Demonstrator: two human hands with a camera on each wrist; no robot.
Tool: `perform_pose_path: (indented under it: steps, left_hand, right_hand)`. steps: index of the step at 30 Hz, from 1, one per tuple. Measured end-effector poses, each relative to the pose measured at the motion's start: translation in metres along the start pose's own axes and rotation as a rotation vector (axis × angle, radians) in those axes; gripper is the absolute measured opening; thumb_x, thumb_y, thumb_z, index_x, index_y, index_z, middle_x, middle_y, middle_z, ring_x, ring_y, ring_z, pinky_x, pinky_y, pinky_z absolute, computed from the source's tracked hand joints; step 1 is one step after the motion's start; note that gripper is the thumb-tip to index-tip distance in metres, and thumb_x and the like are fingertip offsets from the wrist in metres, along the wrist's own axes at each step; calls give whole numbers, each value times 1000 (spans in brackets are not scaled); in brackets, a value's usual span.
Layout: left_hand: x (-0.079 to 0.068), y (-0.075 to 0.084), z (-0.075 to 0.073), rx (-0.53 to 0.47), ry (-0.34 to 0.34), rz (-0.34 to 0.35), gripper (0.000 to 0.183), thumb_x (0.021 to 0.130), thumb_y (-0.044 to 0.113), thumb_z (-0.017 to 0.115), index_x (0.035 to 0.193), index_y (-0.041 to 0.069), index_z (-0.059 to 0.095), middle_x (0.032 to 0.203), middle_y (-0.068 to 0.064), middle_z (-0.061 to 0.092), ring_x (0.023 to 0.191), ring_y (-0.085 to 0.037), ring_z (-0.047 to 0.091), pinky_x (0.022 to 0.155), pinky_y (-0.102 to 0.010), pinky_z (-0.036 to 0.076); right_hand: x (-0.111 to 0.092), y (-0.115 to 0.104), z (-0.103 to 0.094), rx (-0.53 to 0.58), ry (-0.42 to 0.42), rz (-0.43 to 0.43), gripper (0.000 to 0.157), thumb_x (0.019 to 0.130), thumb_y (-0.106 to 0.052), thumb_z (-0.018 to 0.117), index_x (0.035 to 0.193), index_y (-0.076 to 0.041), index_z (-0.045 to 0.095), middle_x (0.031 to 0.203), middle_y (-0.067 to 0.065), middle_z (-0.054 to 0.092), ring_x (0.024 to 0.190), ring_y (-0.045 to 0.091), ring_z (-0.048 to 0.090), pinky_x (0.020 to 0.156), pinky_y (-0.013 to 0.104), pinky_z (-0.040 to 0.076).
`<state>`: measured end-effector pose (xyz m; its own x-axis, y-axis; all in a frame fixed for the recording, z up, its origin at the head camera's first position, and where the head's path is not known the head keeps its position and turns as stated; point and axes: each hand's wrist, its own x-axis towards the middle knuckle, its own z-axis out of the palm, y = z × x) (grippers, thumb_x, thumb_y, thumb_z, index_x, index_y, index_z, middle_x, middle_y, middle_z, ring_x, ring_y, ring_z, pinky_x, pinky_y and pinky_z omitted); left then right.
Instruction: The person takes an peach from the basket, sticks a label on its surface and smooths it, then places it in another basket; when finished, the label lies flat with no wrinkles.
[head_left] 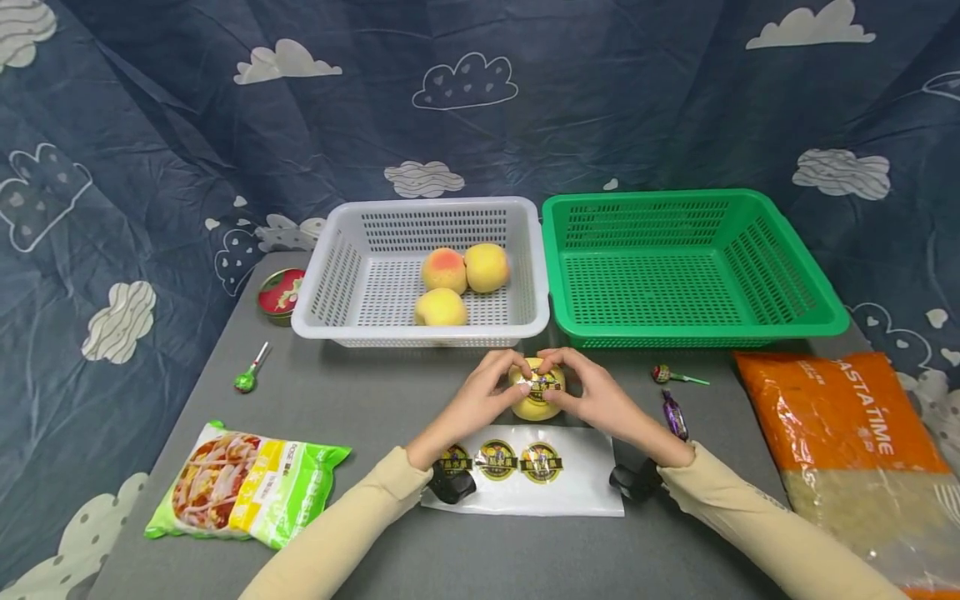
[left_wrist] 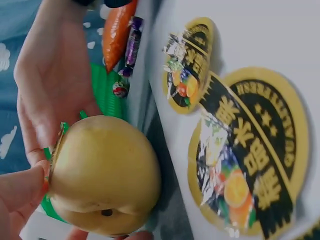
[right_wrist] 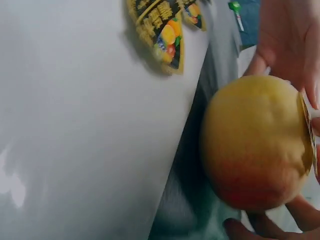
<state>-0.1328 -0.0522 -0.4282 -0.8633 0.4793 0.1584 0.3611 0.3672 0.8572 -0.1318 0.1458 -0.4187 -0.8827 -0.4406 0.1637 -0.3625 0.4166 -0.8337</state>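
Note:
A yellow peach (head_left: pixel 534 411) rests on the table in front of the baskets, with a round black-and-gold sticker (head_left: pixel 542 387) on its upper face. My left hand (head_left: pixel 489 390) curls round its left side, thumb and fingertips at the sticker's edge. From the other side my right hand (head_left: pixel 594 390) grips the peach, its thumb also on the sticker. In the left wrist view the sticker (left_wrist: pixel 56 152) lies nearly edge-on against the peach (left_wrist: pixel 107 165). A red blush shows on the fruit (right_wrist: pixel 255 145) in the right wrist view. Just below lies a white sheet (head_left: pixel 558 498) bearing three similar stickers (head_left: pixel 497 460).
Behind stand a white basket (head_left: pixel 322 312) with three peaches (head_left: pixel 442 308) and a green basket (head_left: pixel 637 292). At left are a tin (head_left: pixel 279 293), a lollipop (head_left: pixel 246 380) and a food bag (head_left: pixel 247 483). Another lollipop (head_left: pixel 663 374), a purple-wrapped candy (head_left: pixel 674 414) and a pasta bag (head_left: pixel 855 442) lie right.

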Motion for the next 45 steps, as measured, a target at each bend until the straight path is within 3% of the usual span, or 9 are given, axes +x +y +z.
perform_pose_path:
  steps: [5, 13, 21, 28, 32, 35, 37, 40, 45]
  left_hand:
    - [5, -3, 2, -65, 16, -18, 11, 85, 15, 62, 94, 13, 54, 113, -5, 45, 104, -18, 43, 89, -40, 39]
    - [5, -4, 3, -102, 32, -23, 11, 84, 13, 63, 92, 11, 55, 108, -5, 46, 102, -20, 42, 89, -41, 38]
    - [4, -5, 2, -86, -9, -35, 13, 88, 18, 58, 100, 16, 57, 114, -3, 41, 103, -16, 38, 87, -42, 36]
    - [3, -9, 1, -127, -17, -74, 24, 88, 24, 58, 111, 23, 64, 117, 1, 42, 105, -12, 37, 88, -43, 34]
    - [6, -9, -1, -149, -15, -84, 27, 86, 24, 61, 112, 19, 65, 124, -3, 47, 112, -12, 40, 93, -42, 31]
    - [7, -3, -4, -200, -29, -84, 29, 85, 16, 61, 114, 11, 64, 129, -9, 48, 119, -17, 40, 97, -42, 29]
    - [7, 4, -7, -247, -42, -87, 30, 85, 10, 60, 114, 5, 63, 130, -12, 47, 121, -21, 39, 99, -43, 27]
    - [6, 14, -12, -290, -54, -87, 30, 84, 4, 59, 113, -2, 61, 130, -16, 46, 122, -26, 38, 100, -43, 25]
    - [3, 19, -15, -327, -73, -72, 31, 85, 2, 56, 115, -4, 59, 130, -19, 45, 122, -28, 38, 100, -44, 26]
  right_hand:
    - [3, 3, 3, 65, -16, 33, 32, 76, -21, 72, 97, -12, 49, 127, 12, 49, 117, 29, 44, 92, 47, 37]
    - [-2, 15, -4, 506, -103, 156, 25, 85, -2, 58, 105, 1, 43, 138, 14, 36, 125, 32, 34, 90, 46, 38]
    - [8, 14, 2, 487, 33, 254, 24, 86, -16, 61, 93, 3, 48, 123, 14, 53, 114, 27, 48, 94, 46, 35]
    - [7, 18, -3, 593, -29, 281, 26, 89, -9, 55, 106, 7, 45, 129, 20, 45, 118, 26, 44, 99, 44, 30]
    - [5, 9, 1, 370, -47, 255, 44, 84, -18, 64, 114, 0, 38, 126, 17, 45, 114, 28, 45, 94, 41, 35]
    - [4, 0, 10, 106, -3, 221, 57, 77, -29, 71, 113, -6, 34, 119, 13, 49, 106, 26, 51, 86, 39, 40]
    - [4, -3, 13, 32, 25, 220, 58, 75, -31, 73, 112, -7, 34, 116, 13, 51, 102, 26, 52, 84, 40, 40]
    - [3, -3, 12, 127, 20, 210, 55, 77, -20, 72, 113, -4, 34, 123, 17, 48, 112, 29, 47, 92, 42, 37]
    - [0, 12, 2, 439, -60, 205, 49, 80, -4, 66, 118, 2, 36, 131, 20, 40, 122, 31, 38, 97, 38, 34]
